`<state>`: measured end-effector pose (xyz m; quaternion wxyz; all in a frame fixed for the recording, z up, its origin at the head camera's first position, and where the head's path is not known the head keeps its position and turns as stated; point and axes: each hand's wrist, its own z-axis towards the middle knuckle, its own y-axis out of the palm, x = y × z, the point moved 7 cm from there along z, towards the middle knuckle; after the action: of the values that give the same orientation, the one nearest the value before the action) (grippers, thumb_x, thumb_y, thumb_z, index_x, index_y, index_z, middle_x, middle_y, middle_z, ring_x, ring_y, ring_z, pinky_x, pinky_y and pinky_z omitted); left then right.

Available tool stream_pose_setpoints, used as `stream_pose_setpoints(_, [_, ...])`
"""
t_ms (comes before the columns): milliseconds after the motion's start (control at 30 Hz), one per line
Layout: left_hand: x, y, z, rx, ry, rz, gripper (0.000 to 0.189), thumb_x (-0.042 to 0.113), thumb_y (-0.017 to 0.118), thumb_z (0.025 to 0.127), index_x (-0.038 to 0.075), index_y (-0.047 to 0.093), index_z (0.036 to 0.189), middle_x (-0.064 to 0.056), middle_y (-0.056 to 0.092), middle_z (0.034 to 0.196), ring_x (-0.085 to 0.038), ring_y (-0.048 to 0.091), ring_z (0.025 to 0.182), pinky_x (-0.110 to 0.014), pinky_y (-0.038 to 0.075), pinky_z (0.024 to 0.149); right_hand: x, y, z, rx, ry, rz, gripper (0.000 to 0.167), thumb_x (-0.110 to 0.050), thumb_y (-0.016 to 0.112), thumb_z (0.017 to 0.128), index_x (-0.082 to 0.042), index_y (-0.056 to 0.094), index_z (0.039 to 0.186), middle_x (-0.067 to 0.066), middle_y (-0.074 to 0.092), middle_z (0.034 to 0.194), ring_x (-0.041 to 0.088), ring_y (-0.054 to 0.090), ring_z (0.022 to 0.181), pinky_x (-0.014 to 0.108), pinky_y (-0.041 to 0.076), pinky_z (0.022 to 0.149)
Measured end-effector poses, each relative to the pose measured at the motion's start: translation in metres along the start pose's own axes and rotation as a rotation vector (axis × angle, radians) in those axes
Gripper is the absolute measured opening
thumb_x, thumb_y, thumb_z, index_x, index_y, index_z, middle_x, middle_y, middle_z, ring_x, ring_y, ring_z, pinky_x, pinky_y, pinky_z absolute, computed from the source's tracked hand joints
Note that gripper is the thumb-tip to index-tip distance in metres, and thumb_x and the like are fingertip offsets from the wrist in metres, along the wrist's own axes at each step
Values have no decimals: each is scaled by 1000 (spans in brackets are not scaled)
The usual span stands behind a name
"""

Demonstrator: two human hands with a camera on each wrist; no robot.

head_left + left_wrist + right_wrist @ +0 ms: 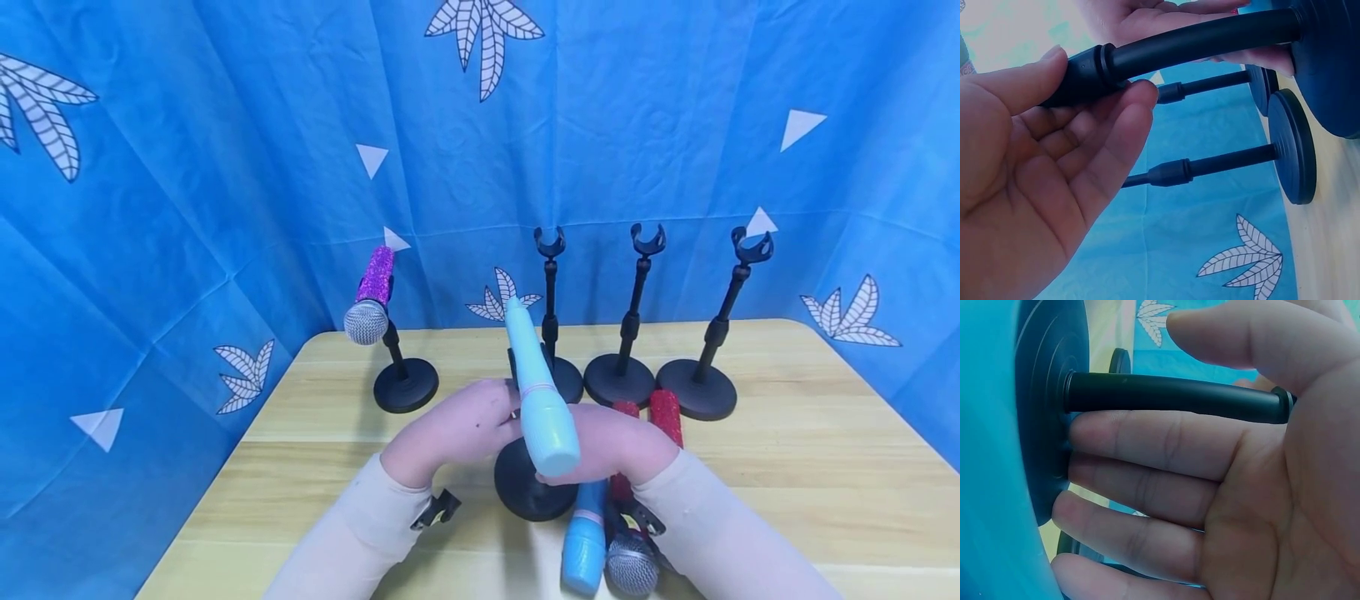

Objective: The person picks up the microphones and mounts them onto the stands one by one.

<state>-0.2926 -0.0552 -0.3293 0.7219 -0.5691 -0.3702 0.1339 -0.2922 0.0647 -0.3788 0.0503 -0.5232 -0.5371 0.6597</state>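
Observation:
A light blue microphone (546, 408) sits tilted in the clip of a black desk stand in front of me, its thick end toward me. My left hand (476, 421) pinches the stand's collar (1085, 72) between thumb and fingers. Beside the stand's pole (1172, 395), my right hand (611, 442) has its fingers straight and its thumb lifted away. Its fingertips are right at the round base (534, 492). Close to the right wrist lie another blue microphone (583, 550), a silver-headed microphone (632, 565) and a red glittery one (666, 417), partly covered by my right arm.
At the left back, a purple glittery microphone (377, 279) rests in its own stand (405, 385). Three more black stands, a left one (551, 308), a middle one (628, 325) and a right one (716, 333), line the table's back with upturned clips. A blue curtain (630, 125) hangs behind.

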Motion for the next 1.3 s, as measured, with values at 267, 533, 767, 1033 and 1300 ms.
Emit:
stream_pose_setpoints(267, [-2,2,3,9,-63,-2,16,21,67,99,11,73,111,7,66,88,-9,58,78,-24,49,71,1,-1,-5,17,39,36,53,-29,87,76,-10,58,116,-6,61,93,16,60,89,41,51,77])
stream_pose_setpoints(533, [1,-1,4,59,-101,69,17,20,60,102,11,74,99,4,65,82,-11,61,76,-31,53,73,1,-2,-4,11,13,40,43,-30,85,78,-14,61,109,-8,61,85,13,61,85,38,51,75])
stream_pose_setpoints(767, [-1,-3,3,56,-120,30,20,22,56,104,12,73,100,2,69,93,-11,63,83,-33,54,81,0,0,-2,-12,35,-45,26,-35,83,79,-22,65,93,-10,62,72,10,60,70,35,51,66])
stream_pose_setpoints(1033, [-10,-4,0,43,-65,-190,17,23,58,104,16,72,104,8,67,91,-9,61,82,-30,52,82,-6,2,2,-38,-3,-146,17,-34,78,83,-25,64,85,-12,58,65,8,57,61,32,48,61])
stream_pose_setpoints(1300, [-9,-3,-1,50,58,-282,18,11,65,99,13,71,116,8,70,102,-8,62,95,-30,50,93,-10,7,4,-83,-35,-260,31,-32,71,87,-24,61,59,-11,46,50,9,42,48,27,33,51])
